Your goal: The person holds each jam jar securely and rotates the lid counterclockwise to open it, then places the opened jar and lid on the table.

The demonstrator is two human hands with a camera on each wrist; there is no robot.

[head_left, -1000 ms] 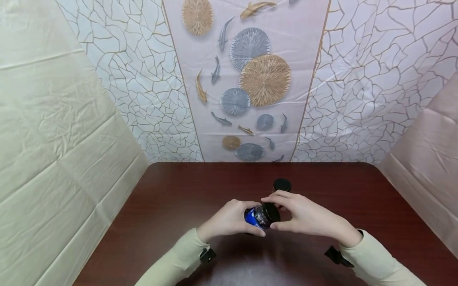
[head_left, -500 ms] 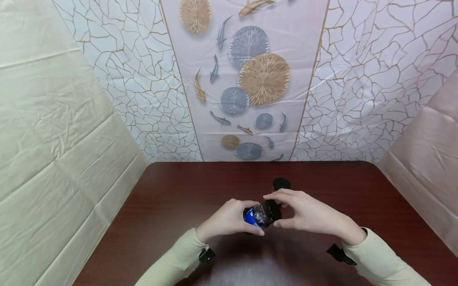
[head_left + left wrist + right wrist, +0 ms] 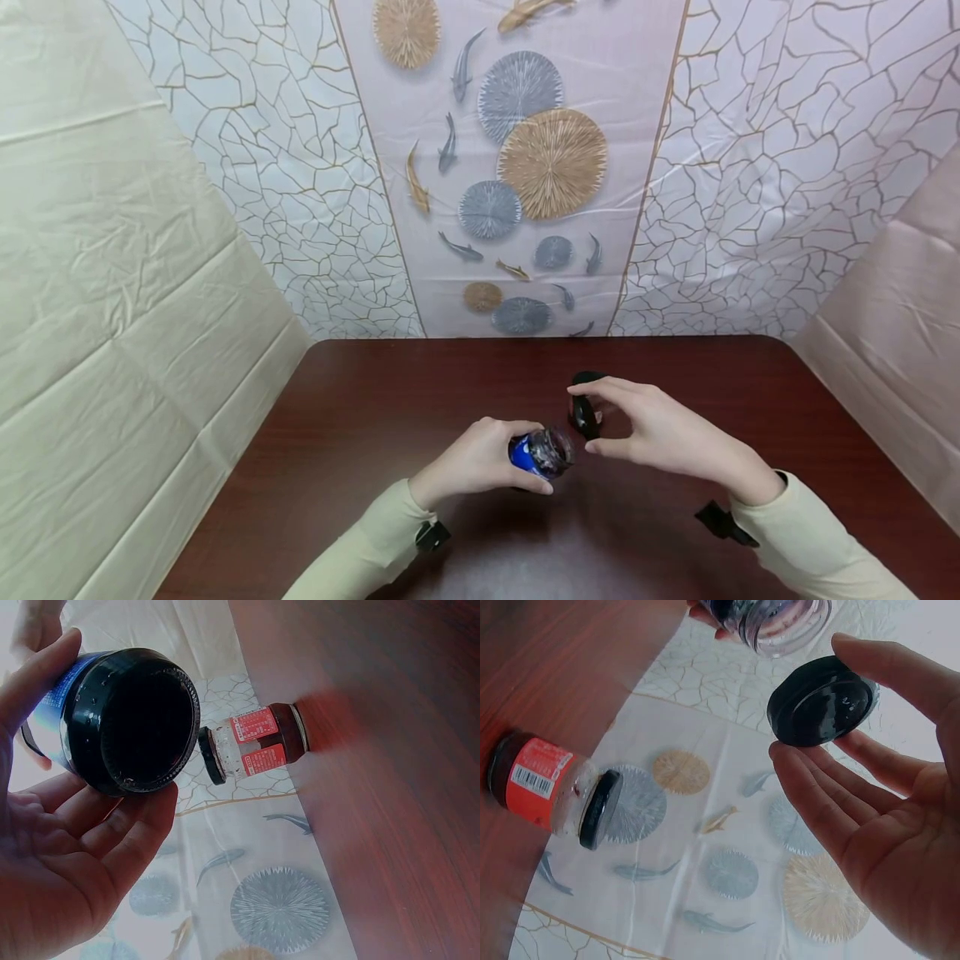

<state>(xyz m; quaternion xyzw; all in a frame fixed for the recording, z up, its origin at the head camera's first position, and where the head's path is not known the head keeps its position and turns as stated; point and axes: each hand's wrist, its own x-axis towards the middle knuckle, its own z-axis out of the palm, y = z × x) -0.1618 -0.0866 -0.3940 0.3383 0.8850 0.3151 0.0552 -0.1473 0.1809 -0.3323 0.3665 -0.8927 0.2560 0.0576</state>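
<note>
My left hand (image 3: 483, 460) grips a glass jar (image 3: 542, 452) with a blue label, tilted so its uncovered mouth faces right. The left wrist view shows the dark base of this jar (image 3: 135, 724) between thumb and fingers. My right hand (image 3: 648, 425) pinches a black lid (image 3: 584, 417) by its rim, a little apart from the jar mouth. In the right wrist view the lid (image 3: 823, 703) sits between thumb and fingertips, near the clear jar rim (image 3: 791, 630).
A second jar with a red label (image 3: 259, 741) and black lid stands upright on the dark red-brown table (image 3: 390, 392), just behind my right hand. Patterned cloth (image 3: 525, 167) hangs behind the table, with pale cloth (image 3: 135, 333) at the sides.
The black lid has come off the blue-labelled jar. My right hand has moved right and away with the lid, while my left hand holds the jar almost still.
</note>
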